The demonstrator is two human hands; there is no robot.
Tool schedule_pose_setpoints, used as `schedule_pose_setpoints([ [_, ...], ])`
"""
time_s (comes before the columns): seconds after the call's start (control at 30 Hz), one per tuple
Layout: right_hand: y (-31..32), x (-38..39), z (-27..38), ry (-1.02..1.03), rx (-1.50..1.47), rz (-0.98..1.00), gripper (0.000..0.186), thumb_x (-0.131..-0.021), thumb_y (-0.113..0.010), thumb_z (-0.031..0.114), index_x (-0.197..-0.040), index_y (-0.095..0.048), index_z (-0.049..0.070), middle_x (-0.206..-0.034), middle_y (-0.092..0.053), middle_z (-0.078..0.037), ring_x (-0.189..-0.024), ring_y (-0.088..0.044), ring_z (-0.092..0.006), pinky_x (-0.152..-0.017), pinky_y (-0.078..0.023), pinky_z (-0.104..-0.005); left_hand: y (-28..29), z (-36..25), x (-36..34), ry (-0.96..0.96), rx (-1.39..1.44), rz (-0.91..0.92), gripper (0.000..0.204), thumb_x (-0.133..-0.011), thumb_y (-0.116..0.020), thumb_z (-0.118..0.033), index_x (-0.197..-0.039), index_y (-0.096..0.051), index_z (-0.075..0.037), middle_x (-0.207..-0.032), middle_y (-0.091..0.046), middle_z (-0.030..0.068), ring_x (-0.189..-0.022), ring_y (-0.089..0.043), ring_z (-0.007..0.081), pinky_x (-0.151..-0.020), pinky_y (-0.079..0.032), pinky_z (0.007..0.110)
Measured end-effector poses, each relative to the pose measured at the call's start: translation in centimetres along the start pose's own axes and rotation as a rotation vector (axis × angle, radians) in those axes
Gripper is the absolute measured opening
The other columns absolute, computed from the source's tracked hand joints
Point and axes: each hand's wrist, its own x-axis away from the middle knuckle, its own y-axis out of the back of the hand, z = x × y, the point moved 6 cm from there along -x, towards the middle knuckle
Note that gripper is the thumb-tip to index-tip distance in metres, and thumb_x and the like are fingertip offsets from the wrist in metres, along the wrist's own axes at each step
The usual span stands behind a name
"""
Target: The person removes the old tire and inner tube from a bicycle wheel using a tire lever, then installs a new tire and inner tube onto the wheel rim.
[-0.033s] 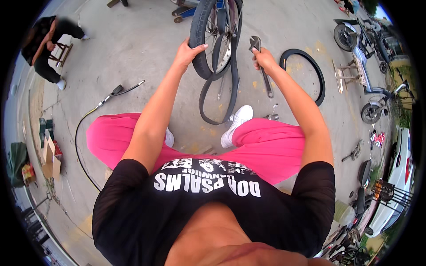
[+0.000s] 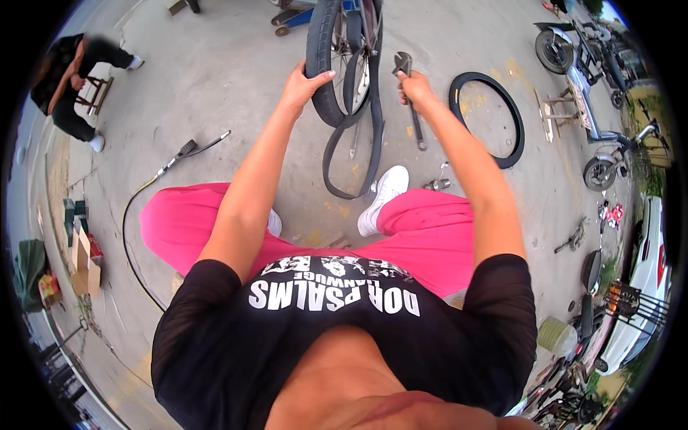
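Bicycle wheel (image 2: 320,43) upright before me: rubber likely firm and grippy, best clasped round the tread, whereas the black inner tube (image 2: 377,140) looping down from its near end should be light, limp and easily nicked, so lift by a flat stretch. My left hand (image 2: 304,84) clasps the wheel's left edge, thumb across the tread, other fingers partly hidden, arm nearly straight. Right of the wheel, my right hand (image 2: 416,87) has fingers curled round an adjustable wrench (image 2: 418,129) near its head, presumably dense, rigid steel, handle pointing back toward me, elbow bent outward.
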Motion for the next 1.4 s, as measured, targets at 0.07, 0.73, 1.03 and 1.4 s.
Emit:
schedule_pose_setpoints([
  [0.07,-1.4,-0.4,-0.5,0.050,0.037,-0.170,0.028,-0.093,-0.054,0.026,-0.098,-0.052,-0.001,-0.069,-0.054,-0.010,-0.051,-0.053,-0.0192,-0.041,-0.045,-0.0342,-1.0,0.2,0.5,0.014,0.051,0.043,0.066,-0.067,-0.082,-0.034,-0.113,-0.053,0.003,-0.100,-0.062,0.0123,-0.092,-0.059,0.0184,-0.082,-0.048,0.031],
  [0.73,-3.9,-3.2,1.7,0.351,0.809,-0.388,0.027,-0.085,-0.049,0.018,-0.093,-0.054,-0.007,-0.081,-0.063,-0.029,-0.074,-0.063,-0.0409,-0.068,-0.050,-0.0469,-5.3,-0.1,1.6,0.036,0.342,0.159,0.051,-0.075,-0.077,-0.034,-0.105,-0.052,-0.001,-0.084,-0.062,0.0071,-0.078,-0.060,0.0144,-0.074,-0.049,0.029],
  [1.03,-3.2,-4.6,0.1,0.216,0.638,-0.268,0.030,-0.086,-0.053,0.022,-0.095,-0.055,-0.007,-0.087,-0.063,-0.031,-0.086,-0.063,-0.0444,-0.078,-0.050,-0.0483,-5.7,-0.6,1.9,0.010,0.328,0.153,0.040,-0.081,-0.072,-0.028,-0.103,-0.051,-0.003,-0.082,-0.061,0.0065,-0.074,-0.059,0.0140,-0.070,-0.049,0.029],
  [1.4,-2.8,-3.6,0.3,0.193,0.635,-0.324,0.029,-0.085,-0.053,0.021,-0.095,-0.056,-0.007,-0.090,-0.062,-0.033,-0.089,-0.061,-0.0457,-0.080,-0.049,-0.0492,-6.0,-0.9,2.2,0.020,0.292,0.135,0.042,-0.080,-0.072,-0.029,-0.105,-0.052,-0.002,-0.082,-0.060,0.0055,-0.075,-0.058,0.0139,-0.073,-0.048,0.029],
])
